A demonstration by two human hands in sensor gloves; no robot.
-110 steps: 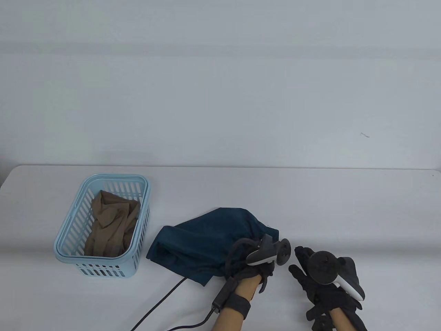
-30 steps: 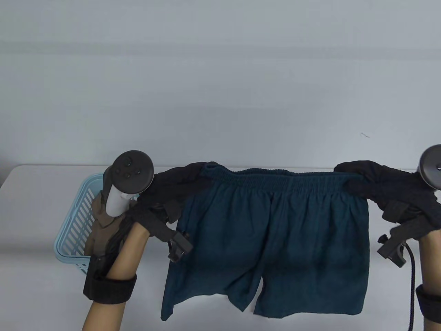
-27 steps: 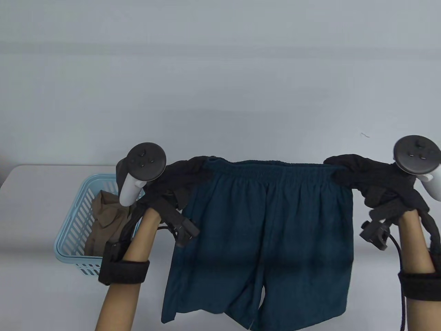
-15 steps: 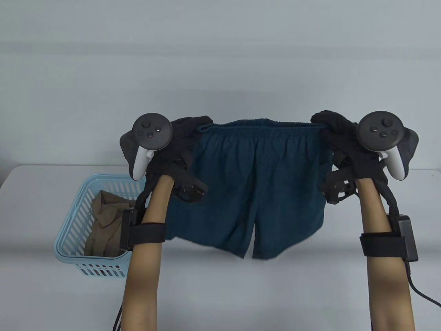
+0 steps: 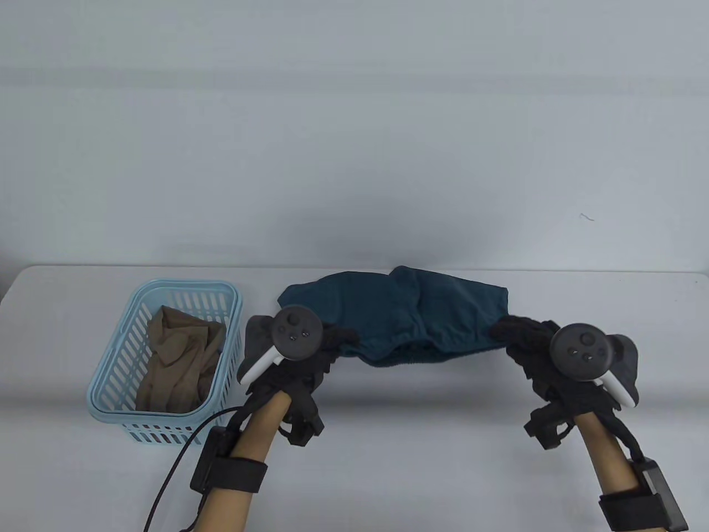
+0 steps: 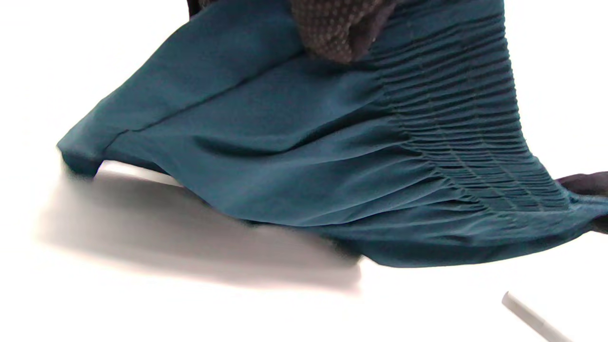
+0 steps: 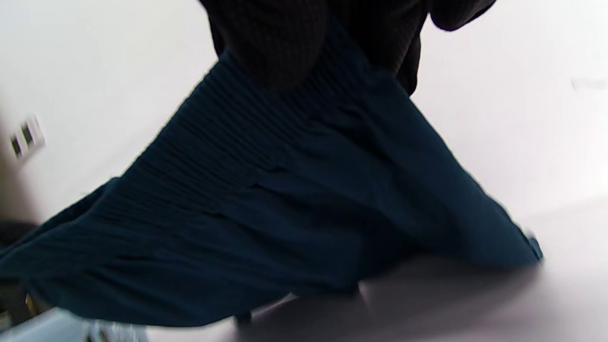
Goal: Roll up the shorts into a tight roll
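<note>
Lying rumpled on the white table (image 5: 498,443), legs away from the person, the teal shorts (image 5: 404,316) are not flat yet. Left hand (image 5: 310,360) and right hand (image 5: 545,360) each grip a waistband end. Next probably smoothing, before rolling.

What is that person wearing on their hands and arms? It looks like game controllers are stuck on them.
Both the left hand and the right hand wear black knitted gloves. A round black tracker with small buttons and a white handle is strapped to the back of each. The forearms are bare, each with a wide black wrist strap carrying a small black box. A black cable trails from the left one.
</note>
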